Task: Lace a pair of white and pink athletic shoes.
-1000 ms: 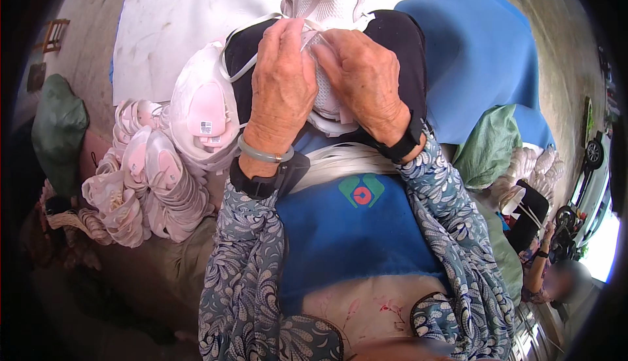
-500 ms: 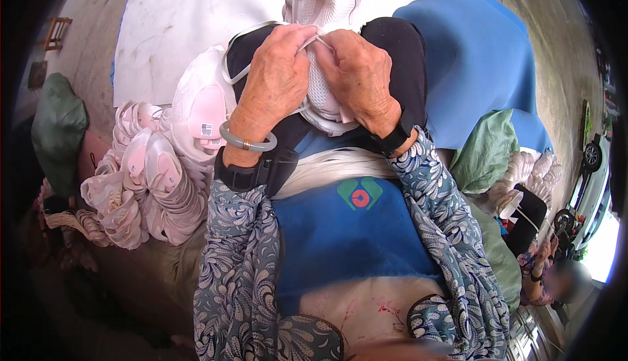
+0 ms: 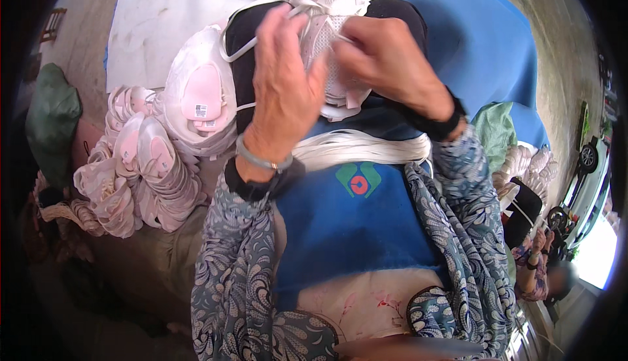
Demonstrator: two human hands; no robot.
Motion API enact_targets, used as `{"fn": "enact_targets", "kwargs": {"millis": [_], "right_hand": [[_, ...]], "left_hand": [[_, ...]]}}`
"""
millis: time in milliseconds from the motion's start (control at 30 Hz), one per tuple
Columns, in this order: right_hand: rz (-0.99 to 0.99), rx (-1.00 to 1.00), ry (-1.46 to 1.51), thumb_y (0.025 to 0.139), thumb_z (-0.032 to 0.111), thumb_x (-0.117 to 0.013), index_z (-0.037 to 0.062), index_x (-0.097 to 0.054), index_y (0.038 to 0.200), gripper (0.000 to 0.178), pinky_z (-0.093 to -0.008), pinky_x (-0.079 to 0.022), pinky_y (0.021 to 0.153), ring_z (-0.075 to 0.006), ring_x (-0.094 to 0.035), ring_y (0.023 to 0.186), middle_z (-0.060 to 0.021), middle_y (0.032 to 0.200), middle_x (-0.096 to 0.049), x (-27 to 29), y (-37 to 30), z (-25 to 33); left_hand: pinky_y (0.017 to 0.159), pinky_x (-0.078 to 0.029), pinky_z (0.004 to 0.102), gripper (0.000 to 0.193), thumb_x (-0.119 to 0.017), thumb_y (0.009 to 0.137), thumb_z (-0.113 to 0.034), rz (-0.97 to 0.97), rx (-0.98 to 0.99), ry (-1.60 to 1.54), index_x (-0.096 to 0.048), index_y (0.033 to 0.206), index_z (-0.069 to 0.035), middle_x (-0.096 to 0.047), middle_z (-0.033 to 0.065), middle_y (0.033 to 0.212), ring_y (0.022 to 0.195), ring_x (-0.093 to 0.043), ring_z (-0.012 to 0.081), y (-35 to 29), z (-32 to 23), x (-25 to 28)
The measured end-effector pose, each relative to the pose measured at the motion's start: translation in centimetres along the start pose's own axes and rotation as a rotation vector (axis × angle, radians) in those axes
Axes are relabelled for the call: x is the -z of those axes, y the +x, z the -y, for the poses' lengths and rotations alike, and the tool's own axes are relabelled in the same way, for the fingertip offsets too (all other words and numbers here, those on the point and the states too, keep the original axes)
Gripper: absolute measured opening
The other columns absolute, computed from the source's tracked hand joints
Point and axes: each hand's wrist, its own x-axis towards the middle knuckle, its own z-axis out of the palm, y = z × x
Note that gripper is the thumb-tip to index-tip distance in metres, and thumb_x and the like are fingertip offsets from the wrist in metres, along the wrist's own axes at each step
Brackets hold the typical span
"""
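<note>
A white mesh shoe upper [image 3: 320, 40] with pale pink parts rests on my lap between my dark-trousered knees. White shoelace [image 3: 307, 5] crosses its top, and a loose loop hangs out to the left. My left hand [image 3: 286, 92], a little blurred, is raised beside the upper with its fingers apart and nothing in them. On the other side, my right hand [image 3: 386, 56] has its fingers closed in a pinch at the lace; the fingertips are partly blurred. Across my blue apron [image 3: 360, 230] lies a bundle of white shoelaces [image 3: 366, 149].
Stacked white and pink shoe uppers [image 3: 157, 158] stand at my left, beside a green bag [image 3: 52, 119]. A white sheet [image 3: 176, 20] spreads ahead. Blue cloth [image 3: 484, 40] and more uppers [image 3: 523, 164] lie at right. Another person's arm [image 3: 533, 276] and a car [image 3: 592, 184] are further right.
My hands were together at the lace over the upper. They have drawn apart: the left has let go and opened, while the right has moved right and toward me.
</note>
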Motion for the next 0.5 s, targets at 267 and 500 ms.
{"fn": "enact_targets", "kwargs": {"millis": [267,500], "right_hand": [[-0.035,0.186,0.144,0.082,0.008,-0.065,0.0022,-0.059,0.080,0.009,-0.0328,-0.041,0.051,-0.0247,-0.052,0.055,-0.0107,0.066,-0.052,2.5,-2.4,0.7],[-0.674,0.839,0.249,0.086,0.001,-0.062,0.0009,-0.060,0.093,0.007,-0.0343,-0.047,0.064,-0.0280,-0.060,0.072,-0.0159,0.077,-0.057,-2.0,5.4,0.0]], "left_hand": [[0.107,-0.025,0.0575,0.069,-0.062,0.087,-0.028,0.023,-0.167,0.045,-0.031,0.146,-0.011,-0.026,0.0263,0.147,0.132,-0.030,0.0467,-4.7,0.9,-3.9],[0.108,-0.023,0.0546,0.059,-0.046,0.096,-0.036,0.021,-0.148,0.234,-0.034,0.142,-0.002,-0.026,0.0258,0.147,0.135,-0.029,0.0411,-4.3,1.5,-4.5]]}}
